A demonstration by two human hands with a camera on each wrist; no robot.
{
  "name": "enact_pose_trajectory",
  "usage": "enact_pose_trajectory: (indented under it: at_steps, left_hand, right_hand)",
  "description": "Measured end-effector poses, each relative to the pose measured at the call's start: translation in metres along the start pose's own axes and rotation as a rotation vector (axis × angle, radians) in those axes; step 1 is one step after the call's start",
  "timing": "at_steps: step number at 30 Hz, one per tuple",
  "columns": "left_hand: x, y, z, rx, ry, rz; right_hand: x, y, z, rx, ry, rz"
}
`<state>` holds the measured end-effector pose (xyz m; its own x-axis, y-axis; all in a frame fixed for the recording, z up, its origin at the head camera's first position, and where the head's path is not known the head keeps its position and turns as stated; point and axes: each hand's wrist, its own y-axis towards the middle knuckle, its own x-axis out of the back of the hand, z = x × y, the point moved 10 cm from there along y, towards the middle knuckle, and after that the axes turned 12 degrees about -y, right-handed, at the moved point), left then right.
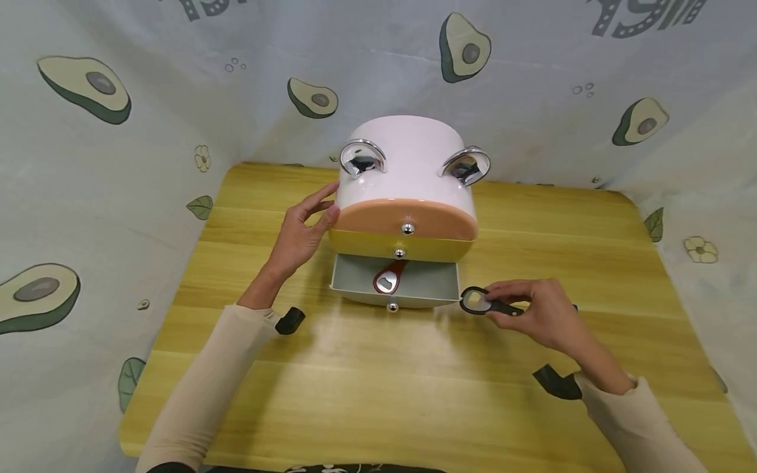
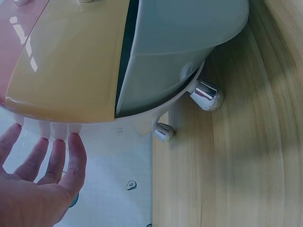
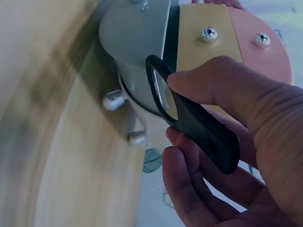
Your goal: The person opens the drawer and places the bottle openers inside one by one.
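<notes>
The left hand (image 1: 298, 233) is flat against the left side of the little drawer box (image 1: 408, 171), fingers straight and a bit spread, touching the white wall just above the yellow drawer (image 1: 367, 244); the left wrist view shows the fingertips (image 2: 75, 142) pressed up to the box's edge. The box stands at the back middle of the yellow wooden surface (image 1: 378, 394); it has a white rounded top with two shiny curved handles (image 1: 362, 157), a pink drawer (image 1: 408, 220) on top, the yellow one under it, and a grey drawer (image 1: 355, 276) at the bottom — that one is pulled out and open. Inside the grey drawer lies a red bottle opener (image 1: 389, 278), tilted, its round end toward the front. Each drawer has a small silver knob (image 1: 407, 228); short shiny feet (image 2: 206, 94) hold the box up. Just to the right of the open drawer's corner is a black bottle opener (image 1: 486, 303) — the right hand (image 1: 541, 315) pinches its handle between thumb and curled fingers, ring end pointing toward the drawer, and it looks lifted a little off the surface. Cloth with avocado pictures (image 1: 89, 85) hangs all around.
</notes>
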<state>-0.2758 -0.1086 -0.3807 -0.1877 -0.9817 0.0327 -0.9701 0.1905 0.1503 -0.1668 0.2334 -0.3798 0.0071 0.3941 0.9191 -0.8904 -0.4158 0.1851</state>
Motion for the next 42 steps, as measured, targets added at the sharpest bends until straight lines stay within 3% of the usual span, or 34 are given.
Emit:
enact_pose_trajectory:
  at_steps: [10,15,21,26,35,42]
  left_hand:
    - [-0.004,0.003,-0.003,0.000,0.010,0.007]
    - [-0.003,0.002,-0.002,-0.001,0.002,0.008]
    - [-0.002,0.001,-0.001,-0.002,0.005,0.004]
    - [-0.001,0.000,0.000,-0.001,0.017,-0.003]
    - [-0.001,-0.002,0.001,-0.005,0.012,-0.017]
    - [-0.002,-0.002,0.001,-0.012,0.020,-0.020]
  right_hand:
    - [0.015,0.000,0.000,0.010,-0.022,0.015]
    - [0.020,0.011,0.009,0.014,-0.010,0.007]
    - [-0.004,0.037,0.024,-0.005,0.094,0.026]
    - [-0.032,0.057,0.042,0.036,0.173,0.026]
    - [-0.059,0.069,0.055,0.075,0.124,0.081]
    - [-0.055,0.069,0.050,0.073,0.095,0.052]
